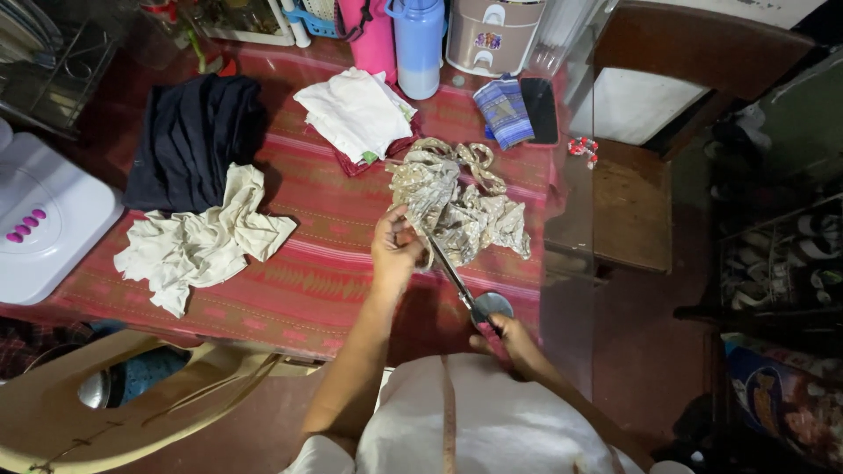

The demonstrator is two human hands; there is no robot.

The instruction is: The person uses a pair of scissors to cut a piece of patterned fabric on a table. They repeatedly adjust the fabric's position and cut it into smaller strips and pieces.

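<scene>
My left hand pinches the near edge of a crumpled beige patterned cloth lying on the red woven table cover. My right hand grips the handles of long metal scissors, whose blades reach up to the cloth right beside my left fingers. The scissors' tips are hidden among the folds of the cloth.
A crumpled cream cloth and a dark folded garment lie at left, a white folded cloth at the back. A blue bottle, a phone, a checked cloth, a wooden chair and a white appliance surround.
</scene>
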